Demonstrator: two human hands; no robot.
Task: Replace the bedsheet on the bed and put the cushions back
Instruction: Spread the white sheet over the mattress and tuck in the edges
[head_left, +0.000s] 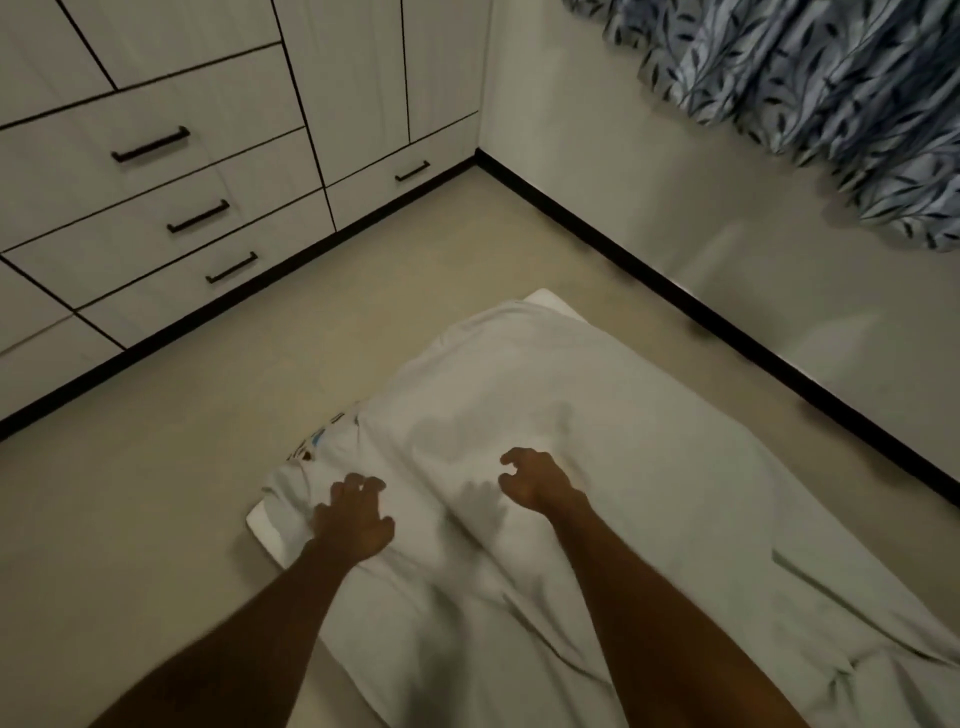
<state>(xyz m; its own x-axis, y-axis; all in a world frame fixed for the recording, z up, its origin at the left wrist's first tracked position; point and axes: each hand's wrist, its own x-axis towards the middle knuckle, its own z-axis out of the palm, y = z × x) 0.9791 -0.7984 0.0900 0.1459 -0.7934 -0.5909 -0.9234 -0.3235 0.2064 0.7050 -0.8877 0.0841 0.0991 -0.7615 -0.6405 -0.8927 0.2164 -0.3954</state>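
A white bedsheet (597, 441) lies loosely over a low white mattress (262, 525) on the floor, with creases toward the lower right. A patterned patch (324, 436) peeks out at the sheet's left edge. My left hand (356, 519) rests on the sheet near the mattress's near-left corner, fingers bent down onto the cloth. My right hand (532, 478) hovers just above the middle of the sheet with its fingers loosely curled and nothing in them. No cushions are in view.
White cabinets with black drawer handles (150, 145) line the left wall. A black skirting board (623, 244) runs along the wall on the right. A blue leaf-print curtain (831, 93) hangs at top right. Beige floor (156, 467) surrounds the mattress.
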